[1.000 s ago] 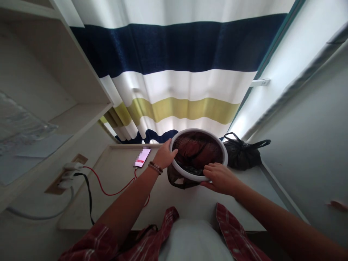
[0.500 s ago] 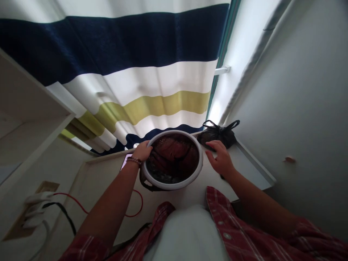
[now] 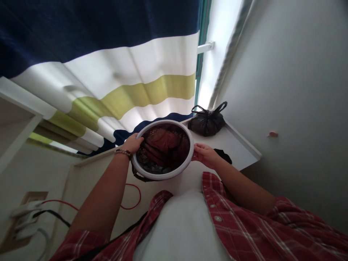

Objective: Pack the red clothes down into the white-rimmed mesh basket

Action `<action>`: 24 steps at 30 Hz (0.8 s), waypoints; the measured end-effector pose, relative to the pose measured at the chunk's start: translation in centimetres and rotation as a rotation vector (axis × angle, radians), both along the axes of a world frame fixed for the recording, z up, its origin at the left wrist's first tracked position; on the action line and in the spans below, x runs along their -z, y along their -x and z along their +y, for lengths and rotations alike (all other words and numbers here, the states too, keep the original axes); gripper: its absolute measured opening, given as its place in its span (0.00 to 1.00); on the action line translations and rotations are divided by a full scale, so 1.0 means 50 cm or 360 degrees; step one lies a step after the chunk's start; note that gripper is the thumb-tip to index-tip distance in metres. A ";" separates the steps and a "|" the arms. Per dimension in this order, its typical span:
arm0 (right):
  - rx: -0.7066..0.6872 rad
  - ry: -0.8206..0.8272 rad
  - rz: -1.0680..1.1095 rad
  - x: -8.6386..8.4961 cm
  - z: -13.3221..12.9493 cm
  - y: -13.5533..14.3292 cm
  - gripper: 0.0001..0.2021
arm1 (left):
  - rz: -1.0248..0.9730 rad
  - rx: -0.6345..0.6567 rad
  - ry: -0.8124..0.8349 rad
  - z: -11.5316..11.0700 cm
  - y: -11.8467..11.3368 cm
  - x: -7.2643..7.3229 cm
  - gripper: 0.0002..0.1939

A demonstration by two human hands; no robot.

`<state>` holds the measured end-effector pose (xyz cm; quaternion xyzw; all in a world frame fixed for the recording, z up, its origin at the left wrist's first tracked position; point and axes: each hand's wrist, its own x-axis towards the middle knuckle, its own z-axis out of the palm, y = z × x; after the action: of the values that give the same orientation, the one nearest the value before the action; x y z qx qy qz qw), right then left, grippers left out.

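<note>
A round trash bin (image 3: 163,177) with a pale rim is held over the white tabletop, its mouth facing me. Inside it lies a black plastic bag liner (image 3: 152,168), and reddish wall shows through the thin film. My left hand (image 3: 132,143) grips the rim on the left, thumb over the edge. On the opposite side, the curled fingers of my right hand (image 3: 205,155) touch the rim's outer edge; their tips are partly hidden. Beyond the bin stands a knotted black plastic bag (image 3: 207,123) with two looped handles.
Behind the table (image 3: 236,145) hangs a striped curtain (image 3: 152,90). A small black item (image 3: 223,156) lies past my right hand. At left, a red cable (image 3: 140,195) loops on the tabletop, and plugs fill a wall socket (image 3: 27,217). A wall rises at right.
My right hand has moved left from beside the bin onto its rim, and its fingers have closed. My left hand keeps its hold. The whole view has shifted, uncovering the black item.
</note>
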<state>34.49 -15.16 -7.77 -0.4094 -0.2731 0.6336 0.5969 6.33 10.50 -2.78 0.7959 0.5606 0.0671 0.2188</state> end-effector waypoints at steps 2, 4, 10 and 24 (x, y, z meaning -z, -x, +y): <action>-0.0052 -0.0051 0.0169 0.011 -0.002 -0.003 0.12 | 0.0037 0.0013 -0.0029 -0.002 -0.002 -0.001 0.23; -0.0037 -0.0070 0.0257 0.026 -0.003 -0.004 0.11 | 0.0066 0.0020 -0.0049 -0.002 -0.004 -0.001 0.23; 0.0006 -0.0060 0.0332 0.057 -0.004 0.001 0.10 | 0.0091 0.0064 -0.0092 0.005 -0.006 0.005 0.23; -0.0162 -0.0163 0.0308 0.066 -0.006 0.007 0.11 | 0.0103 0.0067 -0.0111 0.005 -0.005 0.009 0.23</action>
<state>34.13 -15.47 -11.08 -0.3010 -0.2666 0.6848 0.6078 6.56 10.77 -3.20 0.8164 0.5478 0.0562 0.1740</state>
